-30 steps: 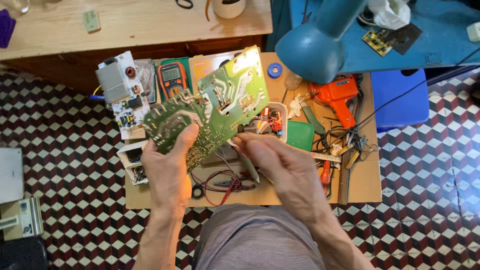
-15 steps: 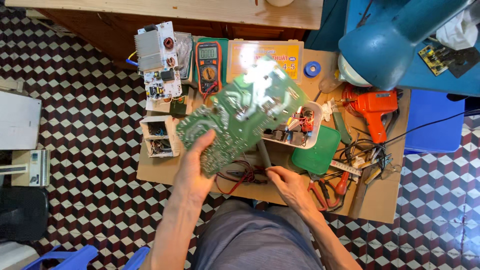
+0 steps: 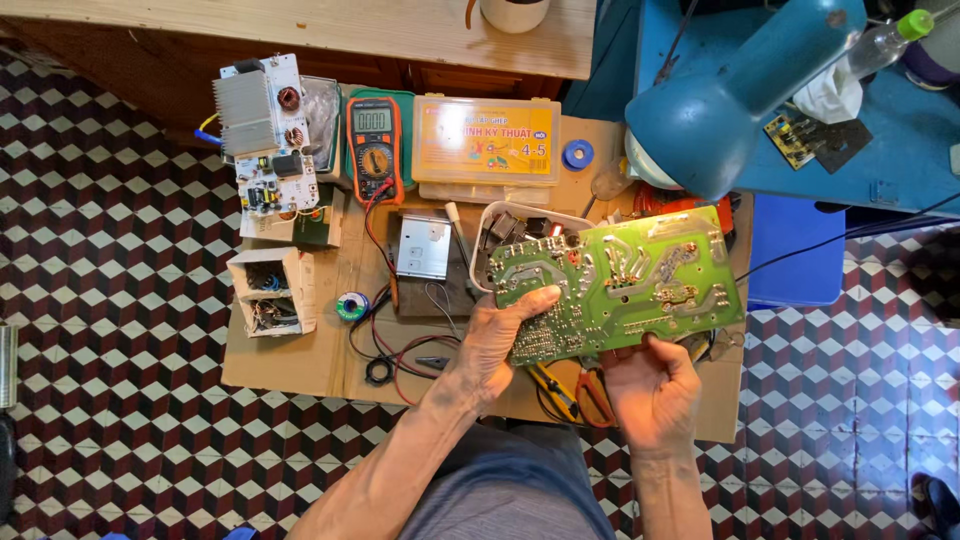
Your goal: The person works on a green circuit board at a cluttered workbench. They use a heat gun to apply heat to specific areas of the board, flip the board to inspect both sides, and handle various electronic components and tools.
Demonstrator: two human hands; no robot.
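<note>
Head view: circuit board (image 3: 620, 285) lengthwise left-right

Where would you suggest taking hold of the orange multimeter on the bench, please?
Grip the multimeter across its long orange sides, near the middle by the dial, coming from above. It lies flat, face up, so only those edges offer purchase. Keep fingers off the lower end, where red and black leads trail.

White tray (image 3: 487, 222) mostly hidden behind circuit board (image 3: 620, 285); contents unclear.
</note>
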